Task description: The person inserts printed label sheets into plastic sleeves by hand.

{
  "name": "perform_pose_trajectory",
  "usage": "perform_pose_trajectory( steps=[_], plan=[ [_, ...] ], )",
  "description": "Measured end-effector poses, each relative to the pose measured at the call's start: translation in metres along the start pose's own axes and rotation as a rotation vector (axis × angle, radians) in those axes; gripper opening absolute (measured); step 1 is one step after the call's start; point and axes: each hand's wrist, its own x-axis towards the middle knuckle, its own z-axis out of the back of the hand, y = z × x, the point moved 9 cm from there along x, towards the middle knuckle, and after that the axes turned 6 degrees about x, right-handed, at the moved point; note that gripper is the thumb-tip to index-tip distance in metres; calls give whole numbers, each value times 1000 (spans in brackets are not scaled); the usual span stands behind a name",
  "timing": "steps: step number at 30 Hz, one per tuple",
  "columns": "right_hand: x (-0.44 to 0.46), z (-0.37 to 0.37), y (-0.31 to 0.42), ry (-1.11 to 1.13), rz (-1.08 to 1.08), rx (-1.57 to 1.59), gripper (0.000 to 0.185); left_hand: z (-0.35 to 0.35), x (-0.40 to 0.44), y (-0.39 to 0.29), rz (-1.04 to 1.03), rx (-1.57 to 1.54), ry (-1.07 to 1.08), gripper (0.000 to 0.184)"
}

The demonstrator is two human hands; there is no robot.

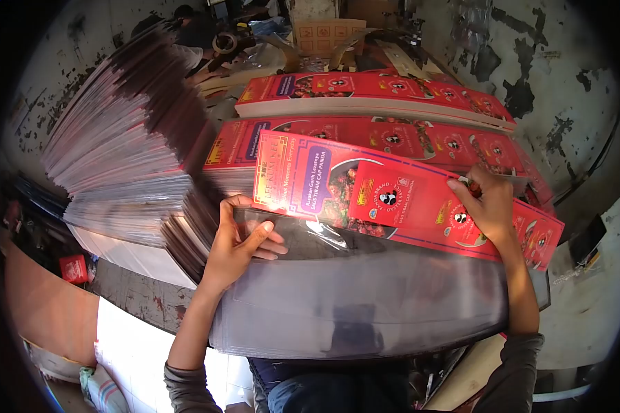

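A long red printed strip slants down to the right above a stack of clear plastic sleeves. My right hand grips the strip's upper edge right of its middle, with the fingers partly behind it. At the strip's lower left corner, my left hand has its thumb and fingers closed around the edge of clear film, which shines below the strip. Behind the strip lie stacks of similar red strips, one nearer and one farther.
A tall fanned pile of sleeved sheets leans at the left. A small red box lies below it. A tape roll and cardboard are at the back. At the back left, a person is partly visible.
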Motion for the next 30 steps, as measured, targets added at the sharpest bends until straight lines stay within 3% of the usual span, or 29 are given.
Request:
perform_pose_trajectory(
  steps=[7,15,30],
  plan=[
    [-2,1,2,-16,30,-5,32,0,-5,-9,70,-181,49,45],
    [-1,7,4,-40,19,34,31,1,-3,-1,114,-232,16,31],
    [0,7,1,7,34,60,29,0,-1,0,113,-265,7,25]
  ],
)
